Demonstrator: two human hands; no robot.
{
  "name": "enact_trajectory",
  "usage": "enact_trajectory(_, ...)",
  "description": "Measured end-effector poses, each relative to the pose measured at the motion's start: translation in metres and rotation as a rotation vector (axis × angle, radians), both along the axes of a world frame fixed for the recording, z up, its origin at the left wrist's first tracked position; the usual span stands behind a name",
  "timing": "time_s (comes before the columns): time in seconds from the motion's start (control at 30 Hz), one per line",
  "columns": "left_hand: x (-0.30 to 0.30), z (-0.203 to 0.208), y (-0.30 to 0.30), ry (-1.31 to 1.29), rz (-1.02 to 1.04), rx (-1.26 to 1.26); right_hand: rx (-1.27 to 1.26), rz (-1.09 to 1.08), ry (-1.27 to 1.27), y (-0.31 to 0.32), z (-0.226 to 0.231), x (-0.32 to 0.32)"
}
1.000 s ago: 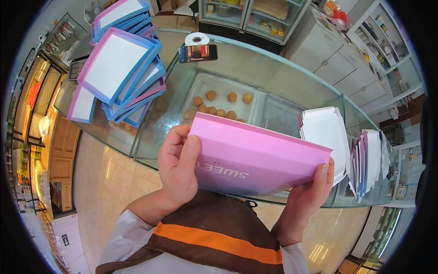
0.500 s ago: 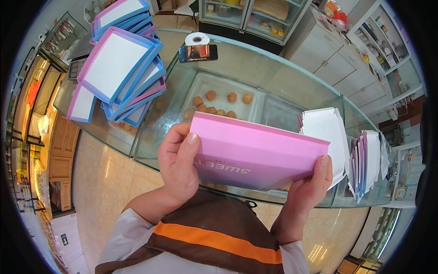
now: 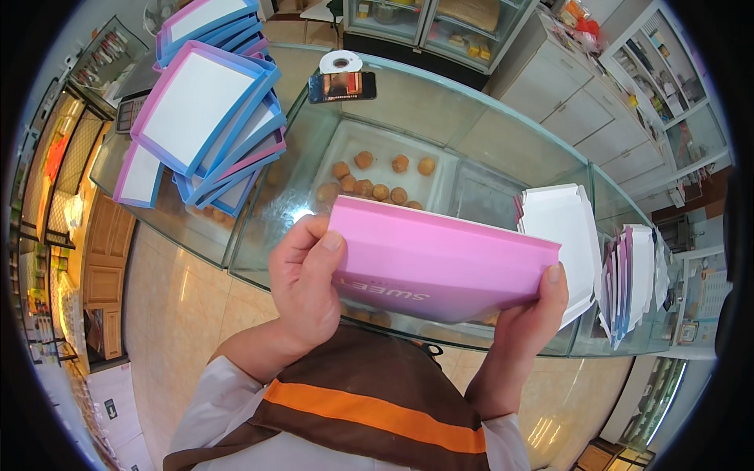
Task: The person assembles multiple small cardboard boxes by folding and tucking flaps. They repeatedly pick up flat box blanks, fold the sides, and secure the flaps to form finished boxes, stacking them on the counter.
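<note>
Between my two hands is a pink cardboard box piece (image 3: pixel 444 255) with pale lettering, held above the near part of a glass counter. My left hand (image 3: pixel 310 275) grips its left end, thumb on the face turned to me. At the right end my right hand (image 3: pixel 538 310) pinches the edge, thumb on top. The fingers behind the cardboard are partly hidden. To the right of it, flat white cardboard blanks (image 3: pixel 561 243) lie in a pile on the glass.
Folded box trays (image 3: pixel 196 110), blue and pink with white insides, are heaped at the left. A phone (image 3: pixel 342 87) leans on a white roll (image 3: pixel 341 62) at the back. Round pastries (image 3: pixel 363 188) sit under the glass. More flat blanks (image 3: pixel 628 275) stack at the far right.
The pink cardboard has tilted a little, so its lettered face looks narrower. Its right end has shifted slightly left with my right hand. Both hands keep their hold.
</note>
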State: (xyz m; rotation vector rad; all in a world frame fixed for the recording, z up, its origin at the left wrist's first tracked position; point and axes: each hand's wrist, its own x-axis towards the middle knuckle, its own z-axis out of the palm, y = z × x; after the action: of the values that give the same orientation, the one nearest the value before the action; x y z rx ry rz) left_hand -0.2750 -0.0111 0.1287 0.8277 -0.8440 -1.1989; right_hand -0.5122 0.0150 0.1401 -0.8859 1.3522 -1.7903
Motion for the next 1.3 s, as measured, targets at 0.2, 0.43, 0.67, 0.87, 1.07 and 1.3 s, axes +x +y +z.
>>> enact_trajectory(0.2,0.031,0.013,-0.038,0.025,-0.375,-0.287,-0.191,0.216,-0.193,-0.015,0.014,-0.014)
enact_trajectory(0.43,0.035,-0.029,-0.050,0.086,-0.351,-0.056,-0.202,0.197,-0.078,-0.019,-0.028,-0.010)
enact_trajectory(0.67,0.042,-0.035,-0.062,0.092,-0.408,-0.154,-0.254,0.511,-0.076,-0.029,-0.032,-0.026)
enact_trajectory(0.87,0.094,-0.040,-0.067,-0.553,-0.921,-0.215,-0.015,1.104,0.458,-0.012,-0.054,-0.048)
enact_trajectory(1.07,0.093,-0.105,-0.038,-1.090,-1.137,-0.292,0.130,1.130,1.084,0.019,-0.105,-0.035)
enact_trajectory(1.3,0.078,-0.134,-0.024,-1.348,-0.862,-0.391,0.072,0.945,1.226,0.019,-0.129,-0.030)
